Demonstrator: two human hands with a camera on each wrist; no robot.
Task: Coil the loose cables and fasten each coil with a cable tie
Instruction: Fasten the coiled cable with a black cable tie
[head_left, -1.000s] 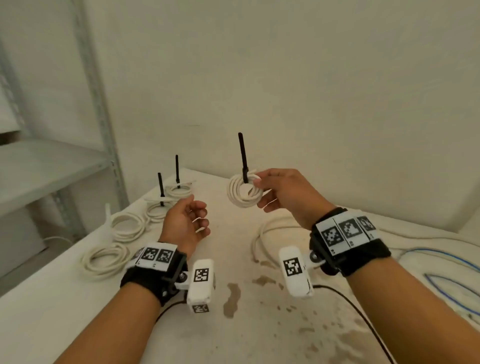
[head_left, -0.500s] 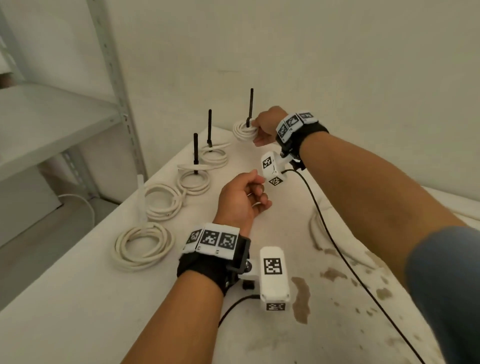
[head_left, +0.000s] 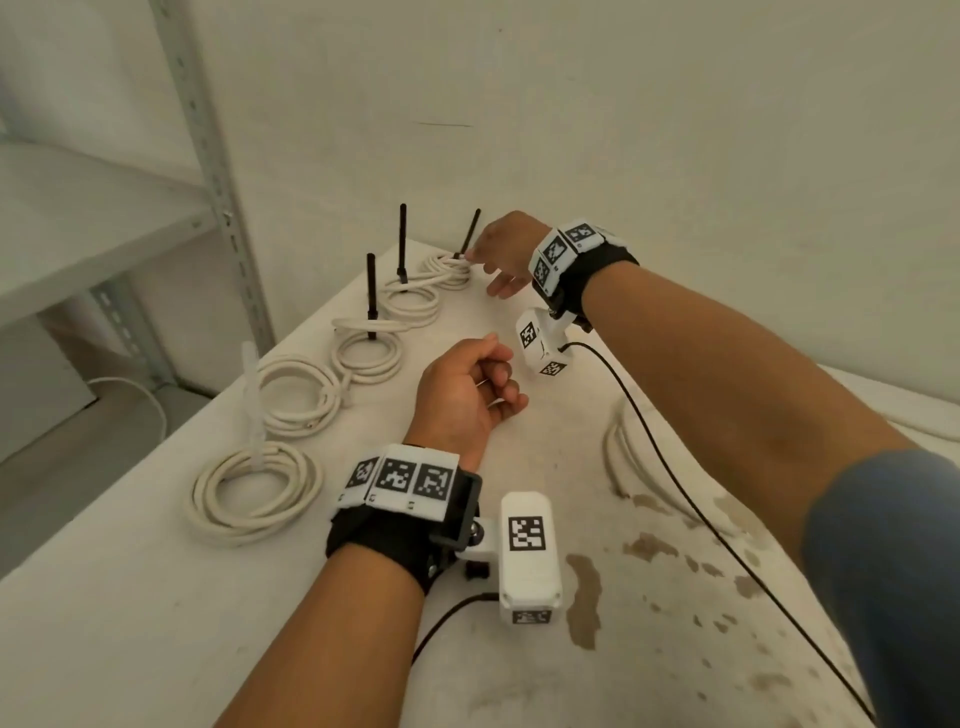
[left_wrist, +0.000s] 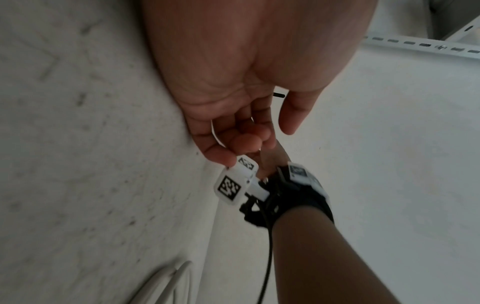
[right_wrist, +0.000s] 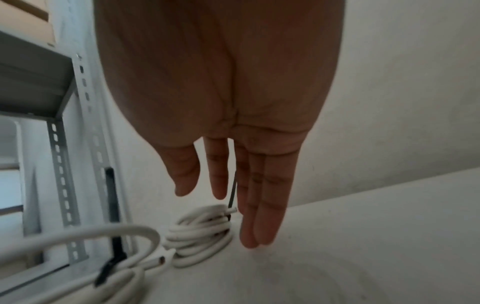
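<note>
1. Setting down a finished coil is judged to be the step in hand: the far coil (head_left: 448, 267), bound with a black cable tie (head_left: 469, 232), lies on the table (head_left: 130, 623) at the far end of a row of five coils.
2. Right hand (head_left: 506, 254) hovers just beside the far coil; its fingers (right_wrist: 262, 205) are straight and hold nothing. Contact with the coil cannot be confirmed.
3. Left hand (head_left: 467, 395) hangs nearer the person than the far coil, well apart from it, fingers loosely curled; a thin pale strip appears between them, identity not determinable.
4. Two neighbouring coils (head_left: 410, 301) (head_left: 366, 348) carry black ties; the two nearest (head_left: 296, 395) (head_left: 254, 493) appear fastened with pale ties.
5. Loose cable (head_left: 615, 452) lies on the table, well to the near right of the far coil, unfastened.
6. Next move, as judged: bring both hands to the loose cable, gather it into even loops, then fetch a tie. No spare tie is visible.
</note>
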